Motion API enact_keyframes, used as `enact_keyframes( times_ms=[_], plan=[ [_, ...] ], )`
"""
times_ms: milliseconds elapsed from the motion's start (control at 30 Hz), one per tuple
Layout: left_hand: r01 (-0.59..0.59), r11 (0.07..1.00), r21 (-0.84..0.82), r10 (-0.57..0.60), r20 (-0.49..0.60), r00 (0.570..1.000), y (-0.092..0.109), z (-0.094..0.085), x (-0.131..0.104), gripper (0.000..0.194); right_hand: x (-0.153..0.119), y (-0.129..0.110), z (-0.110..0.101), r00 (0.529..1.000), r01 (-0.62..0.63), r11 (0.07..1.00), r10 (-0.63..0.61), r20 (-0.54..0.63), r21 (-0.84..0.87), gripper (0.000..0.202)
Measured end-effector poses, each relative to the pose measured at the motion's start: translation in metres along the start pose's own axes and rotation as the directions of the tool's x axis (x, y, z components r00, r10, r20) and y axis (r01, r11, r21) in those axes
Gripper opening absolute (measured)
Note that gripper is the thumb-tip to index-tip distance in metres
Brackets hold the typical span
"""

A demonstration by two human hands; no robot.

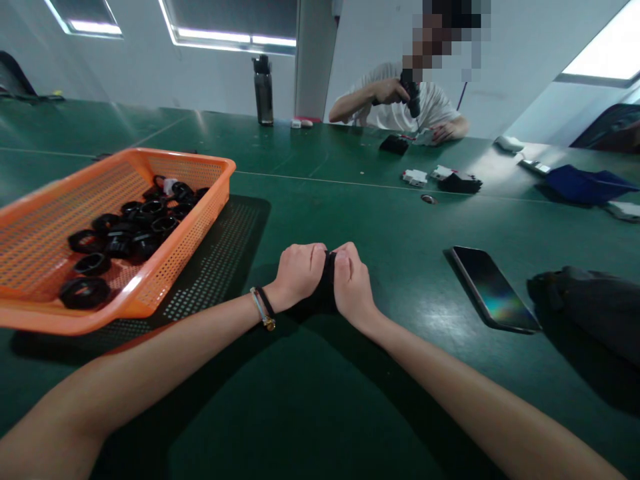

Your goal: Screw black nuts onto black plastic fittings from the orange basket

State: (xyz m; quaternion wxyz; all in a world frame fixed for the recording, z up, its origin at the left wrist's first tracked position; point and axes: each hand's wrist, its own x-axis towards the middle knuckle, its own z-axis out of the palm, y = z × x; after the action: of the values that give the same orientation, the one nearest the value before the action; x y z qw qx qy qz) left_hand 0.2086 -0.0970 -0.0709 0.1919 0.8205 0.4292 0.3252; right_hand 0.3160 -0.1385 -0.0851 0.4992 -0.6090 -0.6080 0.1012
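My left hand [301, 272] and my right hand [354, 283] are close together over the green table, both closed on one black part [329, 270]. Only a narrow dark strip of that part shows between my fists; its shape is mostly hidden by my fingers. To the left stands an orange plastic basket [183, 267] with perforated walls. Inside it lie several black ring-shaped plastic fittings [153, 210], some like nuts with a ribbed outer edge.
A phone [493, 290] and a dark cloth bag [590, 307] lie to the right. Across the table [300, 213], a person [390, 100] holds a black power tool [411, 93] over small white parts. A bottle [263, 93] stands at the back; a blue tray [590, 183] lies far right.
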Motion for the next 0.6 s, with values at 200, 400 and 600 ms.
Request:
enact_keyframes(
  times_ms=[200, 400, 600],
  plan=[
    [0.179, 0.931, -0.318, -0.175, 0.043, 0.984, 0.004, 0.004, 0.001, 0.032, 0.011, 0.012, -0.008, 0.975, 0.219, 0.968, -0.213, 0.061, -0.123, 0.026],
    [0.338, 0.881, -0.330, -0.279, 0.215, 0.936, 0.007, 0.003, 0.003, 0.033, 0.015, 0.022, -0.016, 0.855, 0.515, 0.828, -0.514, 0.067, -0.221, 0.033],
    [0.333, 0.928, -0.167, -0.275, 0.294, 0.915, 0.008, 0.002, 0.007, 0.033, 0.017, 0.024, -0.020, 0.742, 0.658, 0.705, -0.667, 0.069, -0.266, 0.034]
  ],
)
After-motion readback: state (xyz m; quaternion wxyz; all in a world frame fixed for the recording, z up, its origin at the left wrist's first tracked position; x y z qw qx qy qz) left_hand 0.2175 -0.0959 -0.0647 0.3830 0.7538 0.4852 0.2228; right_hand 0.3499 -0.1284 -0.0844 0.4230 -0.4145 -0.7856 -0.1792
